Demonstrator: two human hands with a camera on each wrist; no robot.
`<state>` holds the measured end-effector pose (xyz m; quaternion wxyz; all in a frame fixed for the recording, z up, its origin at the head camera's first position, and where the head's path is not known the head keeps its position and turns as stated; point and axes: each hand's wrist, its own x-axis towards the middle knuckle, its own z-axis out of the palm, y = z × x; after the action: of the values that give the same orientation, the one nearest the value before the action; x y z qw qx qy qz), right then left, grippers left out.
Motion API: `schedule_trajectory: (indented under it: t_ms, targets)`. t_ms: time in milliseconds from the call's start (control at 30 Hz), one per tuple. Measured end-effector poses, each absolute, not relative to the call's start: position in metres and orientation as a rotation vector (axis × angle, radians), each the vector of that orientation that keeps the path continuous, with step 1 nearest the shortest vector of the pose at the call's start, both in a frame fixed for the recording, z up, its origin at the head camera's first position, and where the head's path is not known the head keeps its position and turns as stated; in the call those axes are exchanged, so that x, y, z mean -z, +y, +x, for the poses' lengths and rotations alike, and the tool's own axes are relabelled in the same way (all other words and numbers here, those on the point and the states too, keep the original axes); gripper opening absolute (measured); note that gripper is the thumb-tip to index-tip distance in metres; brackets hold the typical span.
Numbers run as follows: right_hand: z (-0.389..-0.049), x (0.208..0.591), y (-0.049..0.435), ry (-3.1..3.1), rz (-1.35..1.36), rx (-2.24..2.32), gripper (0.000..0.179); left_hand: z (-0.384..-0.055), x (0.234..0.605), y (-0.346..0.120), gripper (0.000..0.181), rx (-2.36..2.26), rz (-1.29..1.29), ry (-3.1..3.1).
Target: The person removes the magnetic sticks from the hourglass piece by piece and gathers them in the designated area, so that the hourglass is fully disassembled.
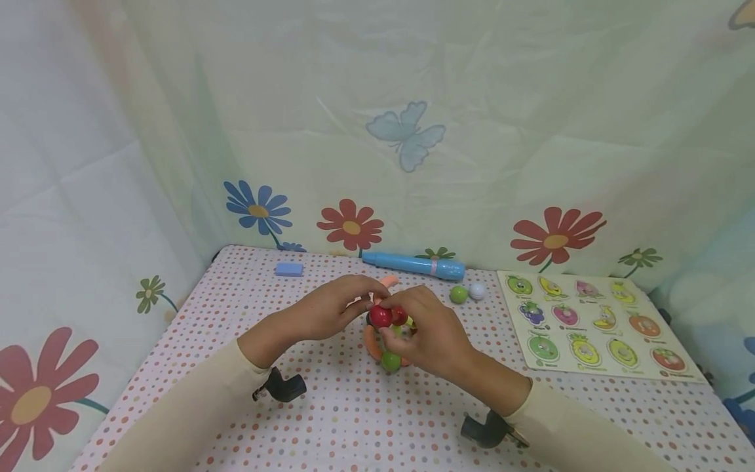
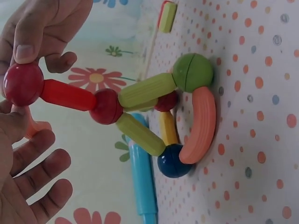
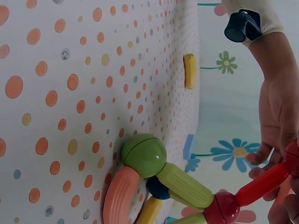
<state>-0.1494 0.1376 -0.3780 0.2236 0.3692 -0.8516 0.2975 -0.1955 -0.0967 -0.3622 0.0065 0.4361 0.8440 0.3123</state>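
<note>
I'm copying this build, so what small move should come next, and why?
Probably ease the upper curved orange stick against the upper red ball, with the right hand steady: it pinches that ball, which tops the red stick, and the orange stick lies close beside the ball, though whether they touch is hidden.

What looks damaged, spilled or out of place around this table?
Nothing stands out. The ball-and-stick toy looks unbroken where visible, and the loose green ball and white ball sit near the blue tube with no spill showing.
</note>
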Motion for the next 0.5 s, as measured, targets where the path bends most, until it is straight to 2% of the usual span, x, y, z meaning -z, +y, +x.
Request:
schedule_trajectory:
  t_ms: [167,500]
  targets:
    - [-0.1491,0.3758,0.1383,-2.374,0.984,-0.874,0.046,-0.1966,0.3622,-0.0974,0.039,-0.946,1.430,2.648]
    - [-0.1488,0.3766,0.1410,-2.393,0.998,-0.913,0.042,-0.1964,0.3634,-0.0980,0.030,-0.897,1.414,2.731]
